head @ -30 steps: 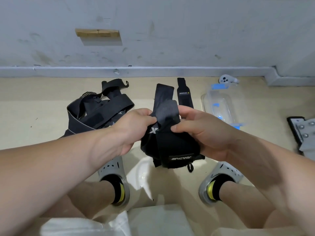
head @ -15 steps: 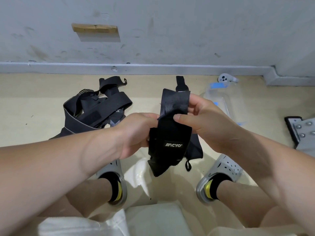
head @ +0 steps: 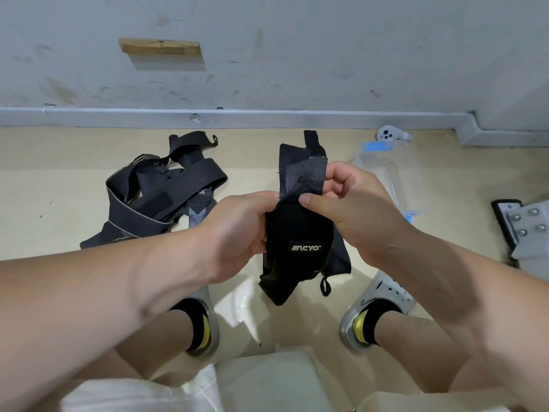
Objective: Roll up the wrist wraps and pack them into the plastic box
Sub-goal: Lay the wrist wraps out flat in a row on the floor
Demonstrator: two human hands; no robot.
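A black wrist wrap (head: pixel 300 242) with a white logo patch hangs between my hands above the floor. My left hand (head: pixel 237 230) grips its left edge. My right hand (head: pixel 347 200) pinches its upper strap end between thumb and fingers. A thumb loop dangles at the wrap's lower right. Behind the held one, another black wrap (head: pixel 312 141) lies flat on the floor. A pile of loose black wraps (head: pixel 160 191) sits on the floor to the left. The clear plastic box (head: pixel 386 171) with blue clips stands open at the right, partly behind my right hand.
A white controller (head: pixel 389 133) lies by the wall behind the box. A grey metal plate with bolts (head: pixel 525 230) is at the right edge. My feet in grey clogs (head: pixel 377 304) rest on the beige floor below the hands. A grey wall closes the far side.
The strap end has been lifted and folded over by my right hand, showing its rough fastening side. The wrap's body hangs slightly lower and turned, logo facing me.
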